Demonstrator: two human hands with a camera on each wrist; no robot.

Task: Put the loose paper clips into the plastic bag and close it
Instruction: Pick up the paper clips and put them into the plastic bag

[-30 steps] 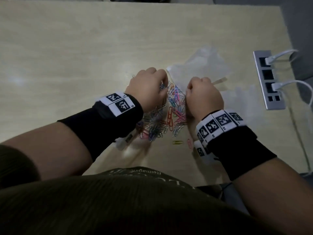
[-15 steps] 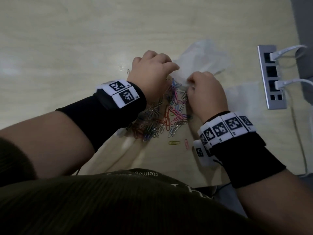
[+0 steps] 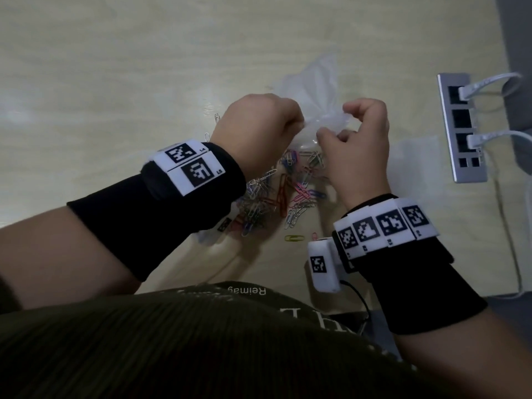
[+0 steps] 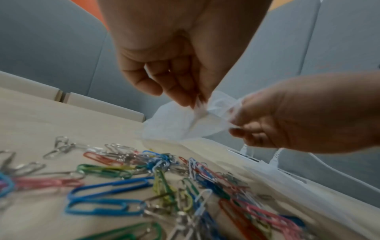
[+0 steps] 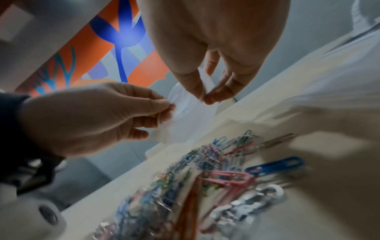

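Note:
A clear plastic bag [image 3: 316, 90] hangs lifted just above the pale table, crumpled, its far end still touching the top. My left hand [image 3: 259, 125] pinches one side of its near edge and my right hand [image 3: 357, 133] pinches the other side. The left wrist view shows the bag [image 4: 176, 125] held between thumb and fingers of both hands. A heap of coloured and silver paper clips [image 3: 282, 194] lies loose on the table under and between my wrists; the same paper clips [image 4: 127, 186] fill the foreground of both wrist views. Whether the bag's mouth is parted is unclear.
A grey power strip [image 3: 463, 128] with two white plugs and cables is set into the table at the right. A second clear plastic sheet [image 3: 414, 156] lies flat by my right hand. A few stray clips [image 3: 293, 238] lie near the table's front edge.
Both hands have risen from the clip pile and taken hold of the bag's near edge, lifting it off the table. The clips have stayed where they were.

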